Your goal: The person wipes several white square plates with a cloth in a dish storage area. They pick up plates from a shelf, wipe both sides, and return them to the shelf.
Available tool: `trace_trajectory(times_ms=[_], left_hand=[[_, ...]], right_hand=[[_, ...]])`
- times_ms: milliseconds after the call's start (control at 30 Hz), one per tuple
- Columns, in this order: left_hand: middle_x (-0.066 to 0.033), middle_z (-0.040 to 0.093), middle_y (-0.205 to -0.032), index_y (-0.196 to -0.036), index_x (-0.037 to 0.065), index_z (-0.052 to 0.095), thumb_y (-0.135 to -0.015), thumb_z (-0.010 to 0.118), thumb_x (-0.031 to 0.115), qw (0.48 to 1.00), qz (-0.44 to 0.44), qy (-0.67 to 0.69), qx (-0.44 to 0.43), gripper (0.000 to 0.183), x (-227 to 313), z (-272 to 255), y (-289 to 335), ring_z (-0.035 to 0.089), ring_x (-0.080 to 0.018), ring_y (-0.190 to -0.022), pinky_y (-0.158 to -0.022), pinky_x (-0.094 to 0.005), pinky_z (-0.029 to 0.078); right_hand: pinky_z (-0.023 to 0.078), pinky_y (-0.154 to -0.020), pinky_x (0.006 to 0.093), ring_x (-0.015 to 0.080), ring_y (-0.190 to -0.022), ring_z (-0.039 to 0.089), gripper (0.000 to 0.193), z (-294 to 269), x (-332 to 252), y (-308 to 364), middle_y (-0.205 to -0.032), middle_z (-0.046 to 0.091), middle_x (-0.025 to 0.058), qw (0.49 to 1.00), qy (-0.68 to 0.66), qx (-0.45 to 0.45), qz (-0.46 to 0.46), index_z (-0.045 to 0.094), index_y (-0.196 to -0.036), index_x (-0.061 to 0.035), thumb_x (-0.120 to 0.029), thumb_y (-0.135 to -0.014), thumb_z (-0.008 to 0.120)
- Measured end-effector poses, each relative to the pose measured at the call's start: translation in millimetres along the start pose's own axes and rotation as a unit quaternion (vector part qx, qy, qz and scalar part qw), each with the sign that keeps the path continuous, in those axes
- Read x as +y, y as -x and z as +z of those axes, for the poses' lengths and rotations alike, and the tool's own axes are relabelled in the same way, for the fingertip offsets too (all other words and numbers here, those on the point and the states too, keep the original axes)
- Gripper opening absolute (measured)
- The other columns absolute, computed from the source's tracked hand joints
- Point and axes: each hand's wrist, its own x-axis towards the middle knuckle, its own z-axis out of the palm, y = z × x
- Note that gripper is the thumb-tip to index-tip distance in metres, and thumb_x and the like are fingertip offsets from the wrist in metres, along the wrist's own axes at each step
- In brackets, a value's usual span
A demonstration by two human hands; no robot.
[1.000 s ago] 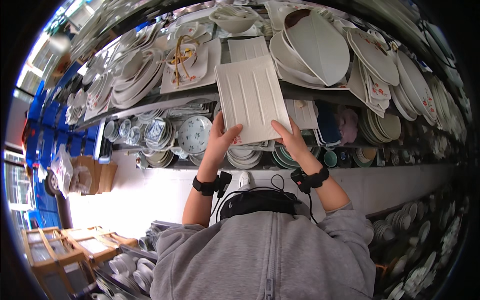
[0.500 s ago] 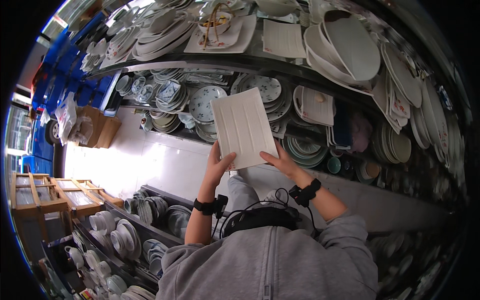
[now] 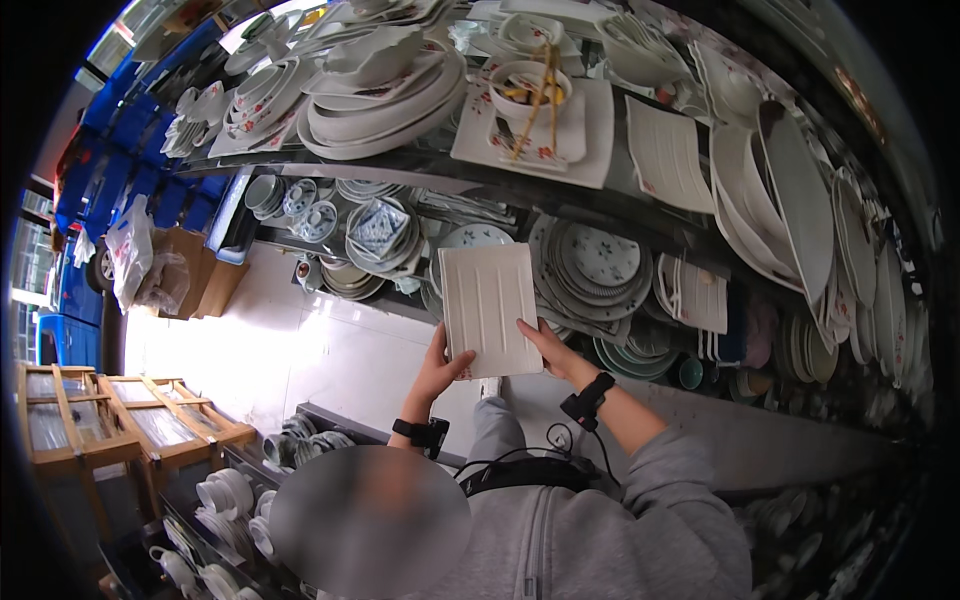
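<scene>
I hold a white rectangular ribbed plate (image 3: 488,308) flat in front of me with both hands. My left hand (image 3: 440,365) grips its lower left corner, thumb on top. At the lower right edge my right hand (image 3: 552,350) holds it from the side. Each wrist carries a black band. The plate hangs over the middle shelf (image 3: 400,300), which is full of stacked patterned round plates (image 3: 590,262) and bowls (image 3: 378,232).
The upper shelf (image 3: 420,165) holds white bowls, square dishes and a similar ribbed rectangular plate (image 3: 665,155). Oval platters (image 3: 800,200) lean at the right. Cups and bowls (image 3: 225,500) fill low racks at lower left. Wooden frames (image 3: 120,410) and a cardboard box (image 3: 190,270) stand on the white floor.
The ribbed plate has come down with both hands from the upper shelf level to the middle shelf level. My view has tilted, showing more floor and low racks.
</scene>
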Motion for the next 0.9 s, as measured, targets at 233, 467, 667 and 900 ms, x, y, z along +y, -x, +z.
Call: trace_trajectory(times_ms=[233,467,667,900], left_hand=[[-0.0170,0.035,-0.136,-0.137,-0.006,0.017,-0.077,0.068,0.012,0.999,-0.028,0.002,-0.040,0.080,-5,-47,-67,0.036,-0.0211,-0.124,-0.099,-0.0306,0.033],[-0.0175,0.031,-0.140,-0.138,-0.006,0.014,-0.075,0.070,0.012,0.997,-0.052,-0.020,-0.058,0.086,-39,-72,-128,0.030,-0.0218,-0.128,-0.102,-0.0308,0.029],[-0.0204,0.029,-0.140,-0.138,-0.006,0.016,-0.073,0.072,0.016,0.991,-0.106,-0.055,-0.064,0.089,-27,-73,-152,0.029,-0.0254,-0.130,-0.104,-0.0313,0.026],[-0.0276,0.043,-0.128,-0.134,-0.009,0.023,-0.067,0.073,0.026,0.982,-0.064,-0.173,-0.029,0.091,-72,-83,-169,0.042,-0.0331,-0.121,-0.100,-0.0344,0.033]], right_hand=[[0.031,-0.100,0.0343,0.0206,-0.124,0.035,0.062,-14,-5,-95,-0.136,0.036,0.0103,0.999,-0.036,0.012,0.035,0.028,-0.136,-0.0050,-0.044,-0.091,0.045],[0.042,-0.091,0.0371,0.0216,-0.112,0.049,0.045,-15,-19,-143,-0.124,0.049,0.0088,0.993,-0.052,0.098,0.040,0.038,-0.129,-0.0042,-0.034,-0.095,0.040],[0.042,-0.092,0.0402,0.0243,-0.110,0.051,0.043,-33,-12,-169,-0.121,0.051,0.0095,0.984,-0.166,0.060,0.027,0.040,-0.127,-0.0053,-0.032,-0.094,0.043],[0.039,-0.095,0.0391,0.0243,-0.112,0.050,0.045,-23,-29,-181,-0.122,0.052,0.0090,0.982,-0.177,0.059,0.042,0.043,-0.127,-0.0053,-0.036,-0.094,0.041]])
